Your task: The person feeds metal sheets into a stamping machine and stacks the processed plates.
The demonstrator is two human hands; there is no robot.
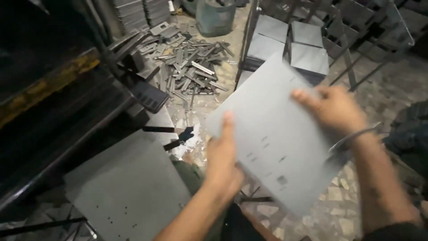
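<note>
Grey metal sheet (276, 134) held tilted in the air, left hand (223, 156) clamped on its near-left edge, right hand (332, 107) gripping its far-right edge, scrap strips (191, 67) on floor beyond, another sheet (129, 187) lower left.

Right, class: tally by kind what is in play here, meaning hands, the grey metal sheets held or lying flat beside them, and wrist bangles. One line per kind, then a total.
Hands: 2, left hand and right hand
Grey sheets: 2, held sheet and flat sheet
Bangle: 1
Total: 5
</note>
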